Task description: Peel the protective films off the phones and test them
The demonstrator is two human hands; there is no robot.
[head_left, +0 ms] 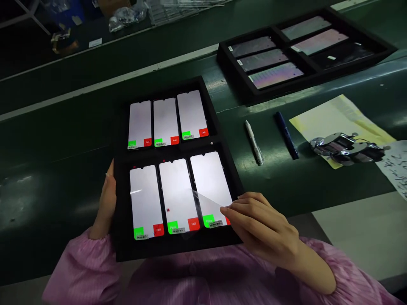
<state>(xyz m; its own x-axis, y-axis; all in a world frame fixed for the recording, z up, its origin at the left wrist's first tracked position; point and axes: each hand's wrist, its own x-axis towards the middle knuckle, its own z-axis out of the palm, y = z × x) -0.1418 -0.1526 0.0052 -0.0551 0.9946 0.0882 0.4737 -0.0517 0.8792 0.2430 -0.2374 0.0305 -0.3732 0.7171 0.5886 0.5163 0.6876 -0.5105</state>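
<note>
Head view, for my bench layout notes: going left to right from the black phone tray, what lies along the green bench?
Black phone tray, white pen, dark blue pen, shiny chrome metal part, handwritten white paper.

A: Bench?
B: Long dark green belted bench (47, 140), white-edged, overhead glare.
A: Beyond it?
B: Parallel dark green belt (104, 51), dim floor-level clutter past that.
A: Nearby floor?
B: Pale, smooth floor (356, 228), lower right.
</note>
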